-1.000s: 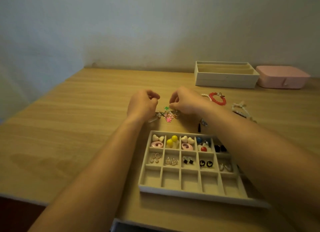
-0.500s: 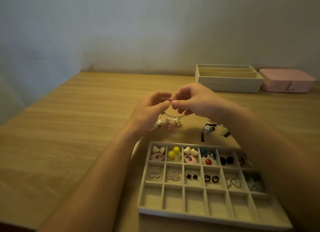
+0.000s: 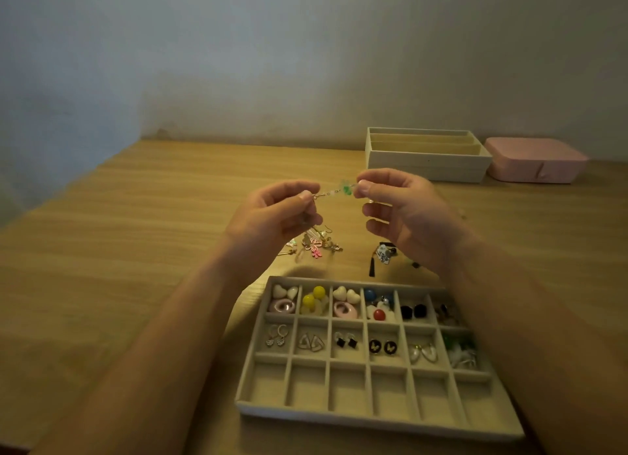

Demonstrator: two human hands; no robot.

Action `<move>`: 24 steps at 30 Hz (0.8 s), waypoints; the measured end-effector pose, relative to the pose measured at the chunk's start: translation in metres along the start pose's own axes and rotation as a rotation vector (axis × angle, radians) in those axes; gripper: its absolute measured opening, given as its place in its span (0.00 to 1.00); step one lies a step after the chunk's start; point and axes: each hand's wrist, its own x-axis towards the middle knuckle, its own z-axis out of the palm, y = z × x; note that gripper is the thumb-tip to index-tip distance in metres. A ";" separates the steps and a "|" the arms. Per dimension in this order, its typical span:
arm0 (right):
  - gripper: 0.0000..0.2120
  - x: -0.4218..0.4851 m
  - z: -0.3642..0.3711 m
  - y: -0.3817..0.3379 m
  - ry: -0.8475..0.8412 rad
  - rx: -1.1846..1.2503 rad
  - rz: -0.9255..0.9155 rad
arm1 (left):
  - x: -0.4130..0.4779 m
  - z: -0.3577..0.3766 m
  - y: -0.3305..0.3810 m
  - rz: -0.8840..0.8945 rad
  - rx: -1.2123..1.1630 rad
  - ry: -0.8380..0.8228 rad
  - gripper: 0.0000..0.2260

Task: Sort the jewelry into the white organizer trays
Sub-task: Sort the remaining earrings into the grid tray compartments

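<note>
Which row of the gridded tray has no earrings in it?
The near row of the gridded tray, closest to the person: its visible compartments are bare, while the far row and middle row hold earrings.

A home room: wooden desk point(image 3: 119, 250) against a plain wall point(image 3: 306, 53), pink jewelry box point(image 3: 535, 160).

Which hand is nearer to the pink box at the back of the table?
Right. The right hand is in front and to the left of the pink box. The left hand is further left, beyond the green earring that both hands pinch.
</note>
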 end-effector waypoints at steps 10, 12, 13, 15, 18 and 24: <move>0.08 0.006 -0.002 0.016 0.166 0.150 0.103 | 0.010 -0.011 -0.013 -0.074 0.025 0.139 0.09; 0.08 0.007 -0.001 0.015 0.186 0.277 0.107 | 0.011 -0.011 -0.015 -0.091 0.043 0.136 0.09; 0.09 0.007 -0.001 0.015 0.189 0.333 0.105 | 0.010 -0.011 -0.015 -0.097 0.069 0.134 0.09; 0.09 0.007 0.000 0.015 0.187 0.429 0.096 | 0.009 -0.010 -0.015 -0.095 0.173 0.136 0.09; 0.09 0.007 0.001 0.014 0.163 0.532 0.065 | 0.009 -0.007 -0.015 -0.018 0.444 0.140 0.07; 0.08 0.006 0.001 0.012 0.085 0.568 0.043 | 0.009 0.003 -0.015 0.047 0.636 0.024 0.10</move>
